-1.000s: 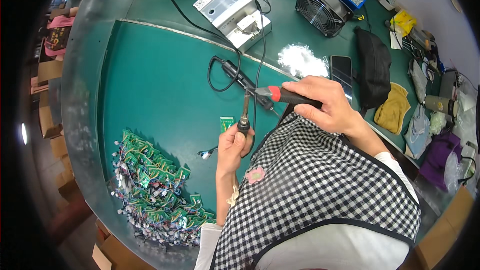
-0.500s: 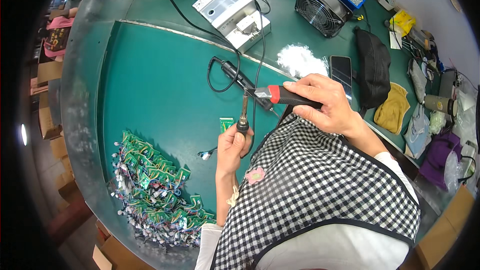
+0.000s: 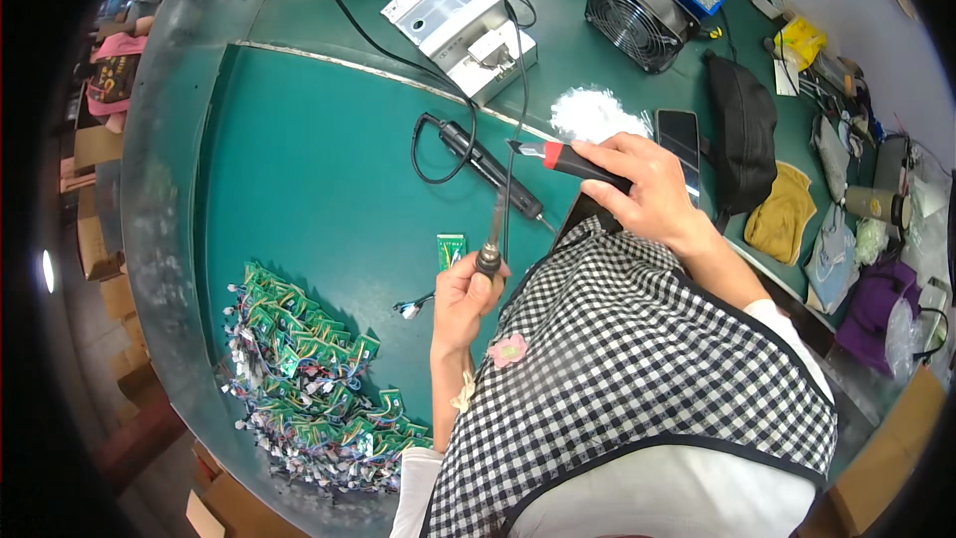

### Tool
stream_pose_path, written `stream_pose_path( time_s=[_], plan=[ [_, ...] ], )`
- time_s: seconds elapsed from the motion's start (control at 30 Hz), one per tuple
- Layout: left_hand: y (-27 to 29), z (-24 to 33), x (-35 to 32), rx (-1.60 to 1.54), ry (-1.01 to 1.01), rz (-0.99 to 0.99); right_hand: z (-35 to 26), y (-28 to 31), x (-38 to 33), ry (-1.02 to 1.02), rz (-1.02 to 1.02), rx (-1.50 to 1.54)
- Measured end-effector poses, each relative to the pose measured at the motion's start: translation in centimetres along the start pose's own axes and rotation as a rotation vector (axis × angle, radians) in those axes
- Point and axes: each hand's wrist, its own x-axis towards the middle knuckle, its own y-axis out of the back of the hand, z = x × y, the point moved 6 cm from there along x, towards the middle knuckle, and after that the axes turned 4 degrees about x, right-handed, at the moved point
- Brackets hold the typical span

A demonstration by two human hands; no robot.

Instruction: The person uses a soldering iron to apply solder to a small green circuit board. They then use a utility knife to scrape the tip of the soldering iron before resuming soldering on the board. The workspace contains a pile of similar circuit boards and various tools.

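A soldering iron with a red-and-black grip and a slim metal shaft is held in the right hand, whose fingers are wrapped closed around the handle; the shaft runs down and to the left, and its tip meets a small dark round part pinched between the thumb and fingers of the left hand. Just beside that hand a small green rectangular circuit board lies flat on the smooth teal work mat, and a short lead with a pale connector lies near the wrist. A heaped pile of green circuit boards with tangled coloured wires is spread along the lower left of the mat. A second black-handled tool with a looped cable rests on the mat, a boxy white station stands behind it, and a round black wire-grilled fan and a fluffy white clump are seen further back. Compared with half a second ago, both hands and the iron are found in nearly the same place, with the tip kept at the pinched part.
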Motion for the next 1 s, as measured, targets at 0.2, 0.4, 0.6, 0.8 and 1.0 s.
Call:
stream_pose_path(
  time_s=[0.2, 0.4, 0.6, 0.8, 1.0],
  plan=[
    [1.1, -0.5, 0.1, -0.020, 0.030, 0.087, -2.5, 1.4, 0.1, 0.149, 0.050, 0.233],
    [1.0, -0.4, 0.1, -0.017, 0.008, 0.070, -2.9, 1.2, 0.1, 0.164, 0.037, 0.194],
    [0.8, -0.3, 0.1, -0.006, 0.010, 0.069, -3.0, 1.2, 0.1, 0.173, 0.048, 0.205],
    [0.8, -0.4, 0.2, 0.010, 0.028, 0.081, -2.9, 1.2, 0.1, 0.149, 0.036, 0.194],
    [0.6, -0.2, 0.0, 0.069, 0.007, 0.081, -2.4, 0.8, 0.2, 0.112, 0.024, 0.186]
  ],
)
